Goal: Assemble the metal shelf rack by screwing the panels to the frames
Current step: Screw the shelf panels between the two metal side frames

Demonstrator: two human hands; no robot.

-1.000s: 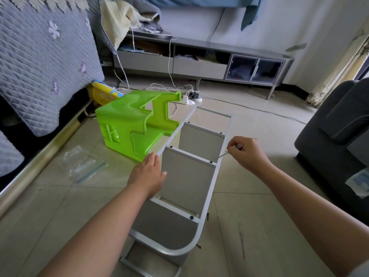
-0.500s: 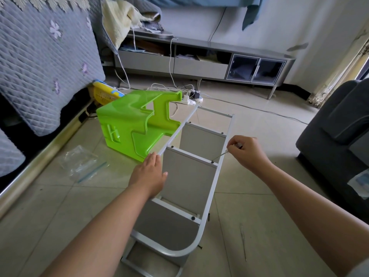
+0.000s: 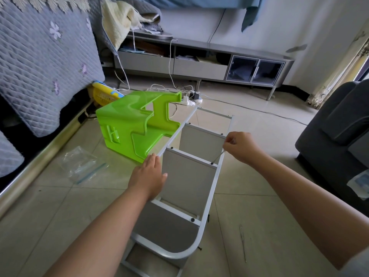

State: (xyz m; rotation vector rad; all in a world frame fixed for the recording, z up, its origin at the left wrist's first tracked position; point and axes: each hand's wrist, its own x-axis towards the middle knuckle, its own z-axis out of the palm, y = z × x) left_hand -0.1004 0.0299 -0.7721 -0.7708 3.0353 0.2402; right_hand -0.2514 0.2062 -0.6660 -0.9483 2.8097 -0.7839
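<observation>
The grey metal shelf rack (image 3: 207,198) lies on its side on the tiled floor, with several grey panels (image 3: 185,180) standing between its two silver frames. My left hand (image 3: 148,177) rests on the left frame rail, fingers fairly straight. My right hand (image 3: 238,146) pinches a thin metal wrench (image 3: 218,156) whose tip meets a black screw (image 3: 212,163) on the right frame, at the end of the middle panel. More black screws show along both rails.
A green plastic stool (image 3: 131,126) lies tipped against the rack's left side. A clear plastic bag (image 3: 81,163) lies on the floor at left, a thin metal tool (image 3: 242,243) at right. Sofa at left, dark armchair (image 3: 337,140) at right, cables and a TV cabinet behind.
My right hand has shifted slightly with the wrench at the same screw. My left hand stays on the left rail.
</observation>
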